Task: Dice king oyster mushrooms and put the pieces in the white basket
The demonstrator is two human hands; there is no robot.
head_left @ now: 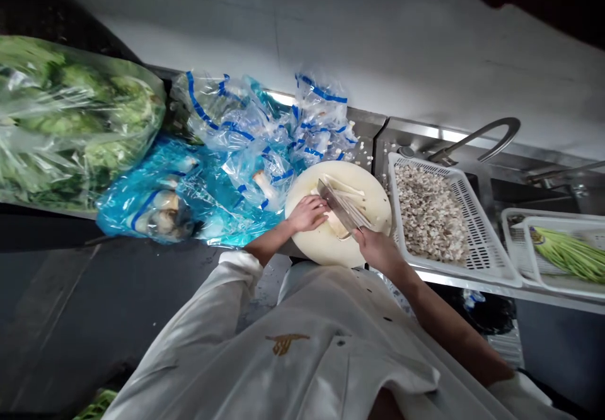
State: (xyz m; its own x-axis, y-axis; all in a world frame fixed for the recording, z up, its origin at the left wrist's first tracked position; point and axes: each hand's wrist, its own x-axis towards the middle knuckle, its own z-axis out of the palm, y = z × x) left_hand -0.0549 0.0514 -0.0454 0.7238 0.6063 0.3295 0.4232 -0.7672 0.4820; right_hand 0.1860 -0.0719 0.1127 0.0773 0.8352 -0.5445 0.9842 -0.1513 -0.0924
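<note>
A round, cream-coloured cutting board (326,251) lies in front of me at the counter's edge. My right hand (378,248) is closed around the handle of a kitchen knife (338,207), its broad blade slanting up and left across the board. Close to the left of the blade, my left hand (308,213) presses down with bent fingers on a pale king oyster mushroom (336,226), partly hidden by hand and blade. Long thin mushroom slices (355,200) lie to the right of the blade.
Torn clear bags with blue tape (236,117) and a blue plastic bag (208,186) spread left of the board. Bagged leafy greens (70,123) stand far left. At right are a white basket of chopped mushrooms (428,215), a faucet (501,136) and a basket with green stalks (571,253).
</note>
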